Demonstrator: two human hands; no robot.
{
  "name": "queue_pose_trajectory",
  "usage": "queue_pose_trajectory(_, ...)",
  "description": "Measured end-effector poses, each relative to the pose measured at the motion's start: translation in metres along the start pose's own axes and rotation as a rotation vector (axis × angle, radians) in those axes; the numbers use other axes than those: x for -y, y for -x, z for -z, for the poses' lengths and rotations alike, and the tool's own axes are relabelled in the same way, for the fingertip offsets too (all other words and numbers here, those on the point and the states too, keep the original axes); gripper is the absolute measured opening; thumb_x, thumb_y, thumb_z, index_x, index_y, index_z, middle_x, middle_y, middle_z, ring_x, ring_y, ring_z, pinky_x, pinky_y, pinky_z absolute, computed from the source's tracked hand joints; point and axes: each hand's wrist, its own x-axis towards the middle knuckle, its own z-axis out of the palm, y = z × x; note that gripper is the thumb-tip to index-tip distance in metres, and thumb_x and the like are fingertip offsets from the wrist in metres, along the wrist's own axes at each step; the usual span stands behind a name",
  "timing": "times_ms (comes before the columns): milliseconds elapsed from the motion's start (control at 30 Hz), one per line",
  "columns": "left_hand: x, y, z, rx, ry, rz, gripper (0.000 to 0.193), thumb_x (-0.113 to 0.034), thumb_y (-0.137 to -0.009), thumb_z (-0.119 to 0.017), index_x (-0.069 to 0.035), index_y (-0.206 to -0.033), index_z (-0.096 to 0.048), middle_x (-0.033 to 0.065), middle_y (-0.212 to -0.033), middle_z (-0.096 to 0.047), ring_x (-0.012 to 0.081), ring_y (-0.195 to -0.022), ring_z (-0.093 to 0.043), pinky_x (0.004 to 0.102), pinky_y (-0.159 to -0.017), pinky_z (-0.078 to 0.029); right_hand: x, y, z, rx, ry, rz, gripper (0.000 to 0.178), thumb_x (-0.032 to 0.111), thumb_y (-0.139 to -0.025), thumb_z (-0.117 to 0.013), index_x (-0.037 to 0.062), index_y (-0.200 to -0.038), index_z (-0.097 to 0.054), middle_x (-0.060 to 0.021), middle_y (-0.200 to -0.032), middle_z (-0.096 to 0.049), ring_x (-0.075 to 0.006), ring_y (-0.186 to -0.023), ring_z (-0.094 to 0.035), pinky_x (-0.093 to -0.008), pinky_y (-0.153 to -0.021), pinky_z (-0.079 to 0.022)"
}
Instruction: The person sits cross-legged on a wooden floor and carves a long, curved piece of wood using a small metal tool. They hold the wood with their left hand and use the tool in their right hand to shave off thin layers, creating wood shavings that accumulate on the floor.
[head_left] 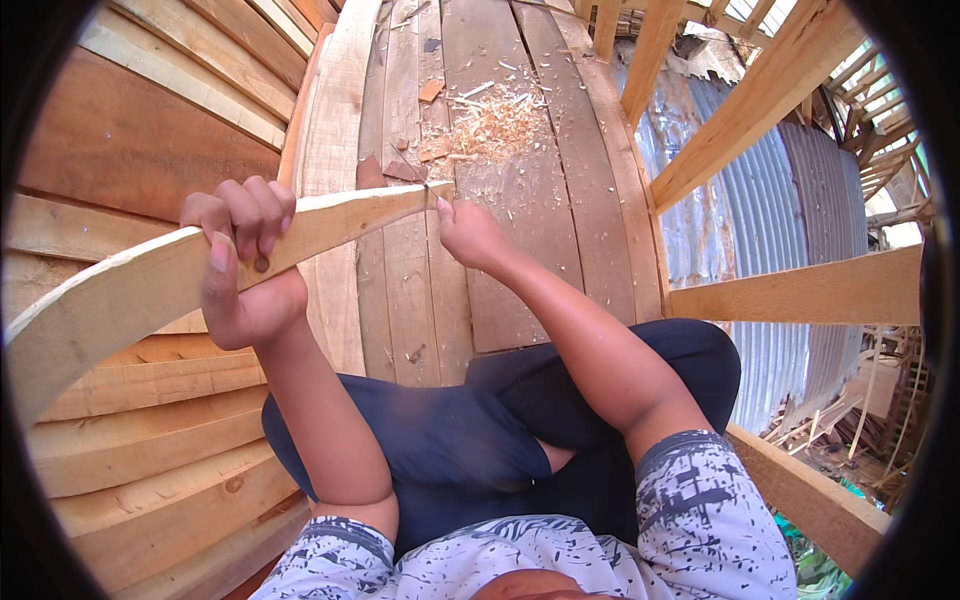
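Observation:
A long curved wooden plank (130, 290) runs from the left rim to the middle of the view, its upper edge pale and rough-cut. My left hand (240, 250) is closed round it, fingers over the upper edge and thumb on the near face, beside a dark round knot. At the plank's narrow right end, my right hand (468, 232) is closed in a pinch, with the thumb up against the tip. A thin dark line crosses the plank there; whether it is a mark or an object I cannot tell. What the right fingers hold is hidden.
Wood shavings (500, 122) and small offcuts lie on the plank floor (515, 290) ahead. Overlapping boards (150, 440) form a wall on the left. A timber rail (800, 290) and posts stand on the right, with corrugated metal sheets (740, 190) beyond. My folded legs are near.

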Motion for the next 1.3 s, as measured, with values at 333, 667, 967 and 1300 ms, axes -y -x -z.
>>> queue_pose_trajectory(333, 0.002, 0.000, -0.006, 0.049, 0.026, -0.032, 0.029, -0.025, -0.086, -0.058, -0.014, -0.078, -0.032, -0.0007, -0.067, -0.031, 0.0110, -0.062, -0.030, 0.0310, -0.064, -0.029, -0.010, -0.002, -0.007, -0.017, -0.002, -0.032, 0.051, 0.031, -0.106, -0.036, -0.0071, -0.086, -0.064, -0.0310, -0.086, -0.066, -0.0483, -0.083, -0.064, -0.0551, -0.084, -0.049)
queue_pose_trajectory(667, 0.002, 0.000, 0.000, 0.048, 0.009, 0.005, 0.026, -0.026, -0.085, -0.057, -0.016, -0.079, -0.034, -0.0024, -0.068, -0.030, 0.0107, -0.063, -0.030, 0.0307, -0.068, -0.029, -0.032, -0.010, -0.004, 0.004, 0.125, -0.054, 0.049, 0.034, -0.107, -0.036, -0.0070, -0.096, -0.062, -0.0306, -0.091, -0.066, -0.0474, -0.090, -0.063, -0.0518, -0.085, -0.049)
queue_pose_trajectory(967, 0.002, -0.001, -0.002, 0.034, 0.021, -0.033, 0.027, -0.024, -0.086, -0.057, -0.014, -0.079, -0.033, -0.0003, -0.068, -0.032, 0.0111, -0.063, -0.030, 0.0310, -0.065, -0.029, -0.032, -0.018, -0.014, 0.035, 0.033, -0.016, 0.055, 0.035, -0.107, -0.032, -0.0100, -0.099, -0.062, -0.0304, -0.090, -0.066, -0.0439, -0.090, -0.066, -0.0496, -0.083, -0.050)
queue_pose_trajectory(1300, 0.000, 0.001, 0.006, 0.049, 0.024, -0.017, 0.028, -0.025, -0.085, -0.058, -0.015, -0.079, -0.032, -0.0014, -0.067, -0.031, 0.0110, -0.062, -0.031, 0.0308, -0.065, -0.029, -0.004, -0.002, -0.005, -0.028, -0.015, 0.203, 0.045, 0.029, -0.103, -0.040, -0.0075, -0.091, -0.064, -0.0309, -0.083, -0.065, -0.0459, -0.081, -0.064, -0.0535, -0.079, -0.048)
